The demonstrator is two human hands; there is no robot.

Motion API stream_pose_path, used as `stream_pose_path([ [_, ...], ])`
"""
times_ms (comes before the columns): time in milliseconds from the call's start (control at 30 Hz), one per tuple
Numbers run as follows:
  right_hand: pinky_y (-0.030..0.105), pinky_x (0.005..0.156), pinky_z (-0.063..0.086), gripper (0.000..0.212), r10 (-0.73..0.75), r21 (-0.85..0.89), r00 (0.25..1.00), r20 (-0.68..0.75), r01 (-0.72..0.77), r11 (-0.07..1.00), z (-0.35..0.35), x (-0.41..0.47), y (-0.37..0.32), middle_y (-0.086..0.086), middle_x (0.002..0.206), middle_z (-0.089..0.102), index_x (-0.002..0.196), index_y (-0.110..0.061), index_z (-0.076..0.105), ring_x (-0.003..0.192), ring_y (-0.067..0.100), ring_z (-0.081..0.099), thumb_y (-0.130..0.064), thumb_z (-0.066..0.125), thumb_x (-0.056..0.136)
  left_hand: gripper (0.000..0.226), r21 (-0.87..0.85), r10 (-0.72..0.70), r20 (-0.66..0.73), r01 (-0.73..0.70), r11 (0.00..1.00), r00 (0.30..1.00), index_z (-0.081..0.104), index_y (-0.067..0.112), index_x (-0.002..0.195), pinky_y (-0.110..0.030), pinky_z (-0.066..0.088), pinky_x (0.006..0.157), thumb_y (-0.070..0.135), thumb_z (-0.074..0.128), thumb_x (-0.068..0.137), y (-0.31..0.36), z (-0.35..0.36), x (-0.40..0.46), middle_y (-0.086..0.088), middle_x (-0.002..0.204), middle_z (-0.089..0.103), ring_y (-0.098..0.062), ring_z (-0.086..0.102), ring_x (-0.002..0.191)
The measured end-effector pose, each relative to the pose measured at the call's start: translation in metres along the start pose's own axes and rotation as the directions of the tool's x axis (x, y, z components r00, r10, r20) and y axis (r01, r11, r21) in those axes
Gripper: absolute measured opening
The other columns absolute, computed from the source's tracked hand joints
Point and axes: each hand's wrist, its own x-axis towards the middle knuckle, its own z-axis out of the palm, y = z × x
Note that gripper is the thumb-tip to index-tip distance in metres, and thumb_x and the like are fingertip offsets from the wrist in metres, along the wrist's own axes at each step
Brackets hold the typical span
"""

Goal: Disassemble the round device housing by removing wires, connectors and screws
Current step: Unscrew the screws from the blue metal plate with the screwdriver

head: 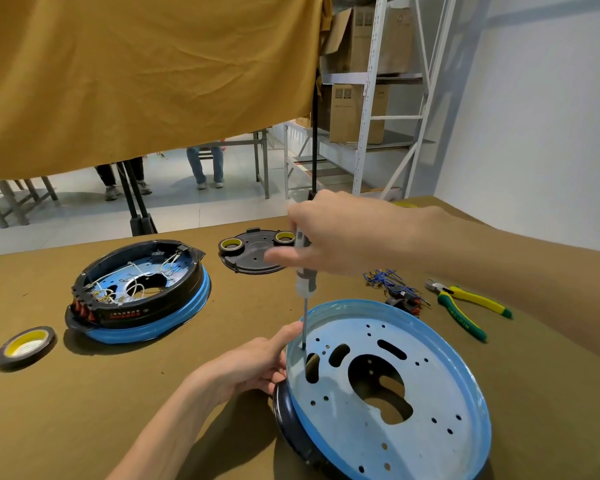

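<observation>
Housing plate, blue and round, is seen in the head view at the near right of the table, tilted and stripped of wiring. Its left rim is gripped by the left hand, thumb on the upper edge. A screwdriver is held upright by its handle in the closed right hand, its tip set at a point just inside the rim near the left thumb; the screw itself cannot be made out.

A slip of the tip is judged the chief risk, caused by the tilt of the plate; the thumb lies just beside the shaft.

At the far left a second housing, with white wires inside, is noted. Tape rolls, a dark cover, removed wires and pliers lie around. Nothing is seen obstructing the screwdriver.
</observation>
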Motion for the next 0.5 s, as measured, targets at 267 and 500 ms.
stream_pose_path([
  [267, 0.037, 0.075, 0.057, 0.055, -0.169, 0.373, 0.942, 0.291, 0.051, 0.927, -0.020, -0.004, 0.006, -0.006, 0.101, 0.068, 0.130, -0.032, 0.049, 0.091, 0.012, 0.067, -0.029, 0.080, 0.085, 0.132, -0.009, -0.007, -0.007, 0.007, 1.000, 1.000, 0.066, -0.002, 0.128, -0.041, 0.054, 0.102, 0.104, 0.053, 0.049, -0.001, 0.000, 0.001, -0.011, 0.105, 0.070, -0.023, 0.063, 0.094],
  [500, 0.031, 0.056, 0.048, 0.031, -0.025, 0.065, 0.997, 0.071, 0.020, 0.998, -0.004, -0.002, 0.001, -0.005, 0.080, 0.063, 0.105, -0.023, 0.061, 0.078, 0.019, 0.065, -0.052, 0.063, 0.095, 0.140, -0.008, -0.012, -0.015, 0.011, 1.000, 1.000, 0.065, -0.005, 0.127, -0.040, 0.054, 0.101, 0.105, 0.055, 0.041, 0.000, 0.000, 0.001, -0.012, 0.103, 0.068, -0.024, 0.062, 0.093],
])
